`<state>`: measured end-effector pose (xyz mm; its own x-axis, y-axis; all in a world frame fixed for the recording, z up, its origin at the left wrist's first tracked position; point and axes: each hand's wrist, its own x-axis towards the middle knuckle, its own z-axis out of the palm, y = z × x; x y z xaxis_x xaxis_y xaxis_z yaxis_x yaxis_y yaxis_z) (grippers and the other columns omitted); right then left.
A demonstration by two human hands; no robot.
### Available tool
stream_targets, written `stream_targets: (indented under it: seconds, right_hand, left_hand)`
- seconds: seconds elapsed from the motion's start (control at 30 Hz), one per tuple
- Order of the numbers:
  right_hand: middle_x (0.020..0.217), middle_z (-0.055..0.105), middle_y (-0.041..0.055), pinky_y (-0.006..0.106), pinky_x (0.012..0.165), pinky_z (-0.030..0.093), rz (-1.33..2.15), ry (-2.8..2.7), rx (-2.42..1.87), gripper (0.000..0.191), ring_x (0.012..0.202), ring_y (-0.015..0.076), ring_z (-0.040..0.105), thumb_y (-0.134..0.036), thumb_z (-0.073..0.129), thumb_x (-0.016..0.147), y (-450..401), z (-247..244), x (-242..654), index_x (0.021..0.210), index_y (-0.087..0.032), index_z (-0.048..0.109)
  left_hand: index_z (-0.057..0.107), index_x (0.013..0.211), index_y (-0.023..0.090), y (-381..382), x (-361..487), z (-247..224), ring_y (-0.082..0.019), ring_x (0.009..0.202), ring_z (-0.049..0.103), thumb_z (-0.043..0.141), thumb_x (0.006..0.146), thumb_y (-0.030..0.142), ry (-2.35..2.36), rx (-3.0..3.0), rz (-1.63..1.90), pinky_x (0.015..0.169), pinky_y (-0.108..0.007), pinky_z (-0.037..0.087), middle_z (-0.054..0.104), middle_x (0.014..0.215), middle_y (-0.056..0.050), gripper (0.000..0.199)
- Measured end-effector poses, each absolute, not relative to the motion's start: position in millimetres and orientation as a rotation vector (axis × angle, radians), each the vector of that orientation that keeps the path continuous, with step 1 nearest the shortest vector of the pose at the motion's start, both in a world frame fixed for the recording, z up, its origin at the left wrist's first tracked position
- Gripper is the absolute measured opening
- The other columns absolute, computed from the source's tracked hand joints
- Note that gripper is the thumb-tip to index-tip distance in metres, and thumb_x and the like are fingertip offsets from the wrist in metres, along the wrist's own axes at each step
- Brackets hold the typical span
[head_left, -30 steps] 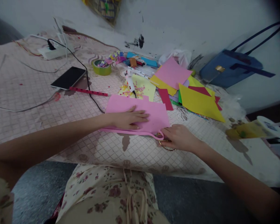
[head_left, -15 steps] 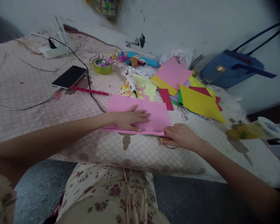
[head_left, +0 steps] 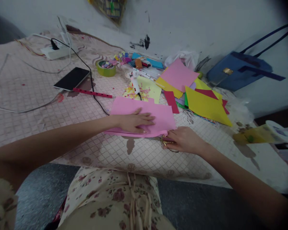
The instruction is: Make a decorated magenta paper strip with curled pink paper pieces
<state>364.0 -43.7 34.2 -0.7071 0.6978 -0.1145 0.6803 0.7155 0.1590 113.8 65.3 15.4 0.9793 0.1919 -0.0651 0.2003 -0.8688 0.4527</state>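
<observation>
A pink sheet of craft paper [head_left: 158,115] lies on the table in front of me. My left hand [head_left: 136,122] rests flat on it with the fingers spread, pressing it down. My right hand [head_left: 183,140] is closed around the handles of a pair of scissors [head_left: 169,147] at the sheet's near right corner. The blades point left along the near edge, mostly hidden by the paper. A narrow pink strip runs along that edge, lifted a little by the scissors at its right end.
Behind the sheet are a white glue gun [head_left: 135,86], a tape roll [head_left: 106,68] and a pile of coloured paper [head_left: 206,103]. A tablet [head_left: 72,79], a red stick [head_left: 92,93] and cords lie left. A drink cup [head_left: 261,133] and a blue bag [head_left: 240,70] are right.
My right hand and the scissors have shifted slightly left along the near edge, and the strip's right end is lifted and bent. My left hand stays in place.
</observation>
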Motion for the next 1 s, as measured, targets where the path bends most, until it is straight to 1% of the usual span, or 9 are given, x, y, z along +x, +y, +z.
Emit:
stream_targets:
  seconds: [0.17, 0.3, 0.43, 0.6, 0.7, 0.83, 0.9, 1.0]
  right_hand:
    - [0.070, 0.063, 0.0038, 0.027, 0.053, 0.025, 0.127, 2.738, 1.148, 0.034, 0.061, 0.0162, 0.055, -0.049, 0.045, 0.085, -44.4, 37.0, 362.2, 0.082, -0.017, 0.057]
    - [0.074, 0.065, 0.0040, 0.027, 0.054, 0.024, 0.084, 2.719, 1.154, 0.034, 0.062, 0.0165, 0.055, -0.050, 0.047, 0.084, -44.8, 39.5, 359.3, 0.083, -0.017, 0.055]
    - [0.073, 0.065, 0.0040, 0.027, 0.054, 0.023, 0.110, 2.708, 1.135, 0.038, 0.061, 0.0169, 0.056, -0.054, 0.044, 0.086, -43.2, 38.7, 358.5, 0.083, -0.017, 0.055]
    - [0.071, 0.064, 0.0046, 0.028, 0.053, 0.024, 0.167, 2.706, 1.125, 0.040, 0.061, 0.0172, 0.056, -0.054, 0.043, 0.086, -42.2, 35.4, 361.1, 0.081, -0.016, 0.056]
    - [0.069, 0.064, 0.0038, 0.028, 0.053, 0.025, 0.181, 2.733, 1.119, 0.038, 0.061, 0.0166, 0.057, -0.051, 0.044, 0.087, -42.4, 34.5, 363.3, 0.081, -0.017, 0.057]
    - [0.071, 0.064, 0.0014, 0.027, 0.052, 0.025, 0.124, 2.732, 1.151, 0.029, 0.060, 0.0149, 0.056, -0.045, 0.046, 0.088, -42.9, 36.0, 364.6, 0.086, -0.018, 0.057]
    - [0.072, 0.065, 0.0016, 0.027, 0.052, 0.025, 0.096, 2.730, 1.158, 0.030, 0.061, 0.0151, 0.056, -0.046, 0.047, 0.087, -43.0, 36.8, 363.8, 0.087, -0.018, 0.057]
    - [0.071, 0.064, 0.0034, 0.027, 0.053, 0.024, 0.107, 2.711, 1.168, 0.034, 0.062, 0.0166, 0.056, -0.049, 0.048, 0.084, -42.8, 36.8, 360.8, 0.081, -0.016, 0.056]
  left_hand:
    - [0.026, 0.140, 0.029, 65.5, 113.8, 15.8, -0.021, 0.139, 0.007, 0.039, 0.087, 0.047, 0.274, 2.639, -0.022, 0.109, -0.045, -0.009, 0.016, 0.150, -0.001, 0.057]
    - [0.026, 0.140, 0.028, 66.0, 114.0, 15.8, -0.022, 0.139, 0.007, 0.039, 0.087, 0.045, 0.261, 2.647, -0.022, 0.109, -0.045, -0.009, 0.015, 0.150, -0.002, 0.057]
    - [0.028, 0.139, 0.026, 65.6, 114.4, 16.2, -0.022, 0.139, 0.007, 0.039, 0.087, 0.045, 0.268, 2.642, -0.022, 0.109, -0.045, -0.009, 0.016, 0.150, -0.004, 0.057]
    - [0.027, 0.139, 0.029, 65.4, 114.3, 16.3, -0.022, 0.139, 0.007, 0.038, 0.087, 0.046, 0.274, 2.628, -0.019, 0.109, -0.046, -0.009, 0.016, 0.150, -0.001, 0.057]
    - [0.025, 0.140, 0.030, 66.2, 114.4, 15.3, -0.020, 0.139, 0.006, 0.039, 0.087, 0.047, 0.280, 2.633, -0.037, 0.108, -0.046, -0.010, 0.015, 0.150, 0.000, 0.057]
    - [0.024, 0.140, 0.028, 67.0, 114.9, 14.5, -0.020, 0.139, 0.005, 0.039, 0.086, 0.047, 0.273, 2.648, -0.051, 0.108, -0.045, -0.011, 0.014, 0.150, -0.001, 0.059]
    - [0.025, 0.140, 0.027, 66.8, 115.0, 14.9, -0.020, 0.139, 0.004, 0.038, 0.087, 0.047, 0.275, 2.655, -0.058, 0.108, -0.045, -0.010, 0.014, 0.151, -0.002, 0.059]
    - [0.024, 0.140, 0.027, 66.2, 115.2, 16.0, -0.020, 0.139, 0.005, 0.037, 0.087, 0.047, 0.276, 2.659, -0.058, 0.108, -0.046, -0.010, 0.014, 0.151, -0.002, 0.058]
